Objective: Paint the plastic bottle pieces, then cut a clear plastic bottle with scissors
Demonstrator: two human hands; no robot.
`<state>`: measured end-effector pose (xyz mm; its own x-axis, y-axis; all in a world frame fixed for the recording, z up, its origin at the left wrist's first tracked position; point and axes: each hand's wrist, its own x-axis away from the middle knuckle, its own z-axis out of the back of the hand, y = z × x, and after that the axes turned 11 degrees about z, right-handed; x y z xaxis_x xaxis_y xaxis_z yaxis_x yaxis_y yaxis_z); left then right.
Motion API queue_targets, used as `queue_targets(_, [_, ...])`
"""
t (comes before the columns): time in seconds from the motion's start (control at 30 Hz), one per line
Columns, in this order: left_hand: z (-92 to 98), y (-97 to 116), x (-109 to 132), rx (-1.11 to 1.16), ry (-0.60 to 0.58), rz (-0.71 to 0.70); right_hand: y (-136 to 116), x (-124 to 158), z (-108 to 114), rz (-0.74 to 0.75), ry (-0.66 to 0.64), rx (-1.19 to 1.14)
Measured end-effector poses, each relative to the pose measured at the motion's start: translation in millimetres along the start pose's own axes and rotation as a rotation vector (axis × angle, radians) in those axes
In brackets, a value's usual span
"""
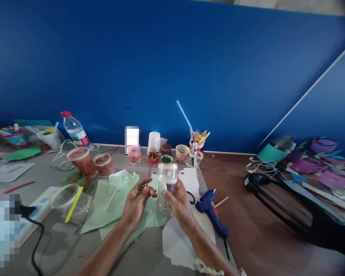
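My left hand [136, 201] is closed, its fingertips pinching a thin red stick [150, 169]. The stick points up and away, its far end in line with a small cup of dark red paint [153, 158]. In my right hand [179, 201] is a clear plastic bottle [167, 172], the fingers wrapped round its side and the thumb in front. Its lower part is hard to make out against the papers. Just beyond the bottle sits a small cup of green paint [167, 159]. Under both hands lie green paper sheets [120, 195] and a cut white sheet [186, 234].
To the right lies a blue glue gun [212, 212] with its cord. Paint-smeared tubs [82, 161] and a red-capped bottle [76, 130] stand at the left. A cup of wooden cutlery [200, 142] is near the blue partition [172, 76]. A black frame-like object [299, 214] lies far right.
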<state>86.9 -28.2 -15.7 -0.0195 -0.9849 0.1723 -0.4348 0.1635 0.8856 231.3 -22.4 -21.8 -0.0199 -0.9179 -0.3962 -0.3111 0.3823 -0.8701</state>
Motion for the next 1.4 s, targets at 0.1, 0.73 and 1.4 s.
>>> queue_targets(0.1, [2.3, -4, -2, 0.008, 0.023, -0.033, 0, 1, 0, 0.002, 0.007, 0.055])
queue_targets(0.73, [2.4, 1, 0, -0.190, 0.087, -0.107, 4, 5, -1, -0.018, 0.116, 0.381])
queue_targets(1.4, [-1.6, 8, 1, -0.172, 0.120, -0.077, 3, 6, 1, 0.035, 0.124, 0.526])
